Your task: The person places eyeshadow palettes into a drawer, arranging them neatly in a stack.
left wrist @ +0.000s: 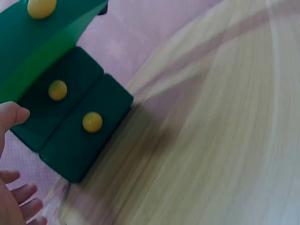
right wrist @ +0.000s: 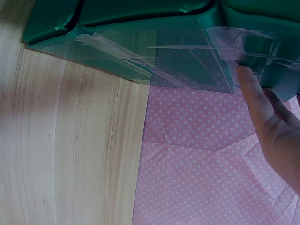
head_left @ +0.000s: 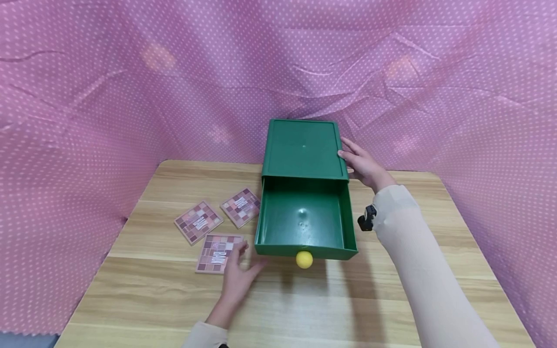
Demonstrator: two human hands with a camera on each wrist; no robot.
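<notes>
A green drawer cabinet (head_left: 304, 147) stands on the table with its top drawer (head_left: 300, 220) pulled out and bare inside. A round yellow knob (head_left: 304, 259) sits on that drawer's front. My right hand (head_left: 364, 166) rests against the cabinet's right side, fingers extended; in the right wrist view a fingertip touches the clear side panel (right wrist: 187, 65). My left hand (head_left: 237, 280) is left of the drawer front, thumb and fingers spread, overlapping the right edge of an eyeshadow palette (head_left: 213, 253). The left wrist view shows nothing between its fingers. Two lower drawers (left wrist: 58, 119) are closed.
Two more eyeshadow palettes, one at the left (head_left: 198, 222) and one beside the drawer (head_left: 241, 207), lie on the wooden table (head_left: 152, 290). A pink dotted curtain (head_left: 217, 72) hangs behind and at both sides. The drawer juts toward the front over the table.
</notes>
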